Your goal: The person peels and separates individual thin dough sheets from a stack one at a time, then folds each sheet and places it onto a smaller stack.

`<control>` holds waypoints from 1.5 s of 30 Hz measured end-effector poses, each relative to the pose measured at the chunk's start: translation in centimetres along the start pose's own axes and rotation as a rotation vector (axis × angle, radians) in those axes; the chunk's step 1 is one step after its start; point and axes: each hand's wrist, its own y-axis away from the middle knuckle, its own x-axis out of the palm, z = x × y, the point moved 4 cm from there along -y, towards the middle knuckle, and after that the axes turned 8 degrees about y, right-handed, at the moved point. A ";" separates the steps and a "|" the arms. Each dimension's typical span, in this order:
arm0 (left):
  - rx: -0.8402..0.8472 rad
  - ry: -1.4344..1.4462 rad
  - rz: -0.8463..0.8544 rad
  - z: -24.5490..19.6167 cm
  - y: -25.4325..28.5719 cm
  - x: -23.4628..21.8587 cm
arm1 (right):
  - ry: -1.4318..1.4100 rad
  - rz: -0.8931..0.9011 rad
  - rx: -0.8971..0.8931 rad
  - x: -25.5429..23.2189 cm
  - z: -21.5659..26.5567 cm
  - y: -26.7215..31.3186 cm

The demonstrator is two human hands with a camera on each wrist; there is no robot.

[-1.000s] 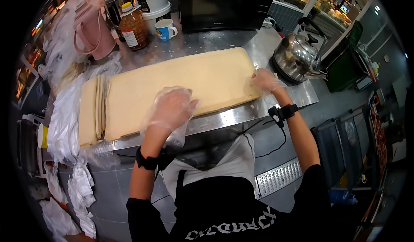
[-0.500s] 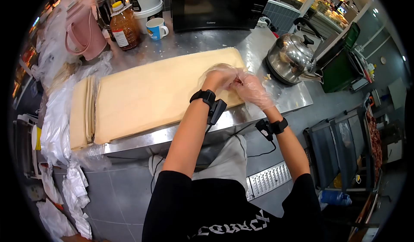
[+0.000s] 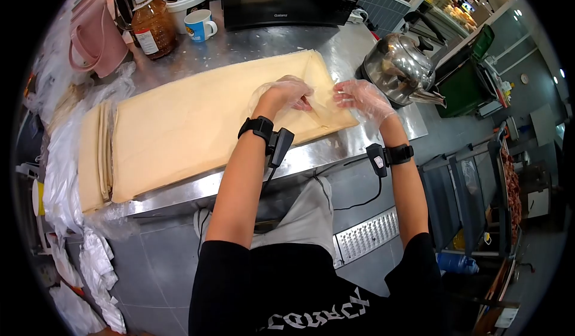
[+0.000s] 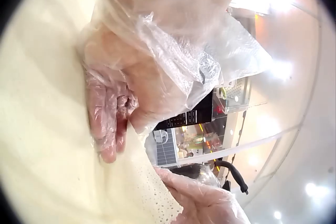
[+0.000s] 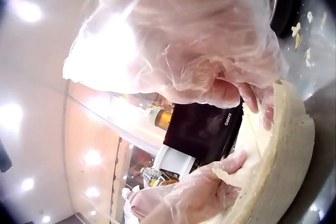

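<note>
A long stack of pale, thin sheets [image 3: 185, 108] lies on the metal table. Near its right end, the left hand [image 3: 286, 93], in a clear plastic glove, pinches the top sheet's edge between thumb and fingers; the sheet is raised and creased there. In the left wrist view, the fingers of this left hand [image 4: 118, 92] lie along the pale sheet [image 4: 47, 103]. The gloved right hand [image 3: 365, 99] is at the stack's right edge with fingers extended. In the right wrist view, fingertips of the right hand [image 5: 210, 61] touch the layered edge [image 5: 286, 145].
A narrower folded stack [image 3: 94, 156] is at the left, beside plastic sheeting [image 3: 63, 168]. Behind stand a pink jug [image 3: 99, 36], a brown jar [image 3: 154, 27], a mug [image 3: 199, 25] and a black microwave [image 3: 287, 0]. A steel kettle [image 3: 398, 66] stands right of the hands.
The left hand moved right across the stack to meet the right hand, then drew slightly back left. The hands are now apart, and the top sheet near them is lifted and creased.
</note>
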 end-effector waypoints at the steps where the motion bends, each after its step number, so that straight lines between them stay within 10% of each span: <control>1: 0.008 0.027 0.010 0.1 0.1 0.0 | 0.009 0.000 -0.015 -0.2 0.1 0.0; 12: -0.012 0.120 0.042 0.4 0.2 -0.3 | 0.001 0.022 0.250 -0.5 0.1 -3.5; 18: 0.005 0.156 0.024 0.4 0.6 -0.2 | 0.552 -0.060 0.022 0.2 2.6 -4.0; 33: 0.018 0.124 0.036 0.2 1.0 -0.2 | 0.065 0.080 0.396 1.1 1.4 -11.0; 45: 0.038 0.102 0.052 0.3 0.9 -0.2 | 0.175 0.005 0.328 2.2 2.0 -12.7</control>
